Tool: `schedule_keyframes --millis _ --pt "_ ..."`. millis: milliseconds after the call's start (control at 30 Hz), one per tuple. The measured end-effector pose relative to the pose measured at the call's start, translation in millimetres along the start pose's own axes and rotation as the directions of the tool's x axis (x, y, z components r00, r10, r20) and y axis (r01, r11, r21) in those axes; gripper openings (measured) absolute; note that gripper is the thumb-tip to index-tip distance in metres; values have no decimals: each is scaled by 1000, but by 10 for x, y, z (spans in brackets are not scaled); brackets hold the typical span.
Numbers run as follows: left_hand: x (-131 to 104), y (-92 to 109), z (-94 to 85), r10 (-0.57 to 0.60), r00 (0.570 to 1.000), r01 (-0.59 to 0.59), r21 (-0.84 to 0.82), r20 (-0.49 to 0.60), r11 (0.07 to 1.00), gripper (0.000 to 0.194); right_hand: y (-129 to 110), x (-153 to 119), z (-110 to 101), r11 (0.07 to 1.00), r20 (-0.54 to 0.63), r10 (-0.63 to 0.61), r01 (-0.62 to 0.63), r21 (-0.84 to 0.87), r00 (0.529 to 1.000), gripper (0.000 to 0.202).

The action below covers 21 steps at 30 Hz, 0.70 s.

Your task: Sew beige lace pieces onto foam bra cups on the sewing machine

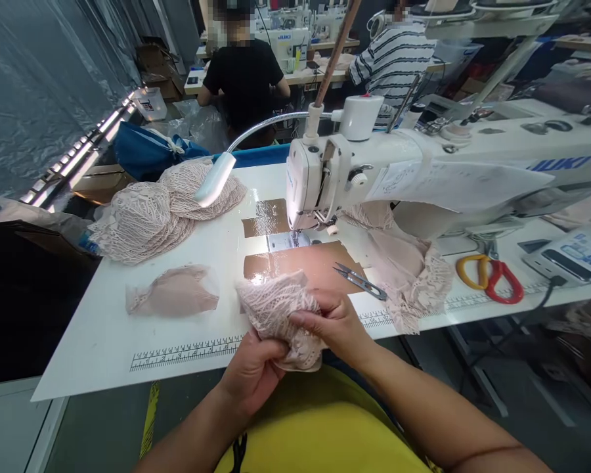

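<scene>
Holding lace [278, 309], both hands [342, 328], JUKI sewing machine [406, 148]

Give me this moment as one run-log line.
left hand: gripping lace fabric | right hand: gripping same lace fabric | snips: beyond right hand, unheld | scissors: on table, far right

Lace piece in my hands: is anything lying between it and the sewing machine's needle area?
Nothing visible blocks it. Between the lace piece, held by the left hand and right hand, and the needle area lies only a flat brown patch. Thread snips rest partly on it, off to the right.
</scene>
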<state>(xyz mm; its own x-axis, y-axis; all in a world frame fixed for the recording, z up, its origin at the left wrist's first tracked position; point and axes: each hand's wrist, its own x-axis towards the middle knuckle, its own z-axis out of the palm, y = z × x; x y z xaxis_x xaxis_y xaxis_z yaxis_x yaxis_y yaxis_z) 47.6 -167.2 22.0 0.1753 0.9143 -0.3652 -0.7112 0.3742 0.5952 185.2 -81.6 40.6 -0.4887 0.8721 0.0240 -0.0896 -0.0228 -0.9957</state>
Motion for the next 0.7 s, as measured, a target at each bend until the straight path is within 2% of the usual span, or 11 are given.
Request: schedule_keyframes --millis 67,133,167,233,267,300,333,400,500,633,700 --pt "-63 18 -87 -75 993 63 118 94 991 8 -26 37 -84 990 -112 49 -34 135 992 30" --pt "-175 138 -171 -129 955 39 316 268 948 27 -103 67 -197 984 -147 53 -27 176 988 30" --pt "-236 239 -198 -120 933 -44 440 338 897 30 -154 74 -245 990 -92 50 -38 137 994 29" --pt "-331 489 -205 68 908 -354 668 414 654 10 -255 69 -290 998 124 66 -62 -32 990 23" --pt "-354 618 -184 221 880 -473 745 420 470 11 -296 58 -284 991 240 83 -54 -126 967 21" --pt "-358 735 -151 315 832 -538 801 456 262 31 -326 45 -262 978 335 99 -30 -205 937 18" --pt "-341 834 -110 328 798 -562 821 506 99 47 -345 30 -231 965 406 109 1 -261 908 17" --pt "-264 962 -24 211 818 -534 843 535 -67 58 -357 1 -164 947 484 114 53 -317 868 13" --pt "-125 1016 52 -57 870 -492 870 489 -47 36 -351 -25 -126 929 526 118 94 -358 842 5" --pt "-80 1043 -25 -446 765 -458 880 464 129 10 -390 -44 -209 924 565 156 83 -374 810 5" --pt "-128 1101 -128 -525 769 -387 919 365 73 19 -429 -58 -260 924 568 159 82 -375 807 7"
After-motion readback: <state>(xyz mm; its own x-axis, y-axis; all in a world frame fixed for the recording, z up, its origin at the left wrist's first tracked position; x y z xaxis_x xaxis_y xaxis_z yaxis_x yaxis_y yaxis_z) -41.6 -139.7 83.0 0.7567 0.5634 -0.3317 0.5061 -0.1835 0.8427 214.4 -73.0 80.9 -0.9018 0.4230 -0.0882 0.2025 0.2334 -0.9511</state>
